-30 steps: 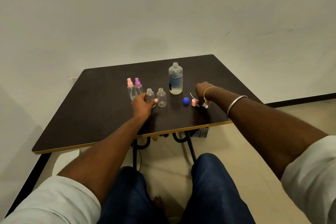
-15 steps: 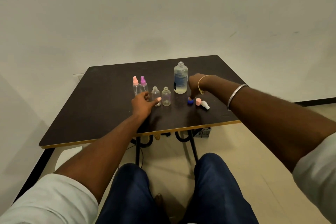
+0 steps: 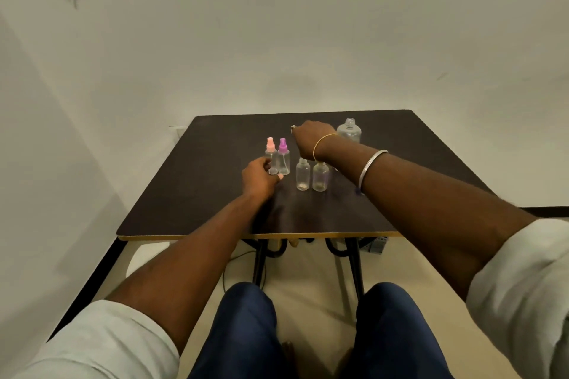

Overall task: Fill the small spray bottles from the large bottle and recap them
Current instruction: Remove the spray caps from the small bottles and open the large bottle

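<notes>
L: your left hand (image 3: 260, 177) curled beside pink-capped bottle (image 3: 270, 151), grip unclear | R: your right hand (image 3: 311, 140) pinched a small pale piece (image 3: 292, 127); open small bottles (image 3: 303, 174) stood just nearside of those fingers | Risk: lowering that hand carelessly could topple them.

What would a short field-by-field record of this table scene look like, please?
table: dark top, pale front edge
large bottle: upright, uncapped, far right
pink-capped bottle: upright, beside purple-capped bottle
uncapped small bottles: two, upright, side by side
left hand: at pink-capped bottle's base, grip unclear
right hand: raised, fingers curled on small white-tipped piece
</notes>
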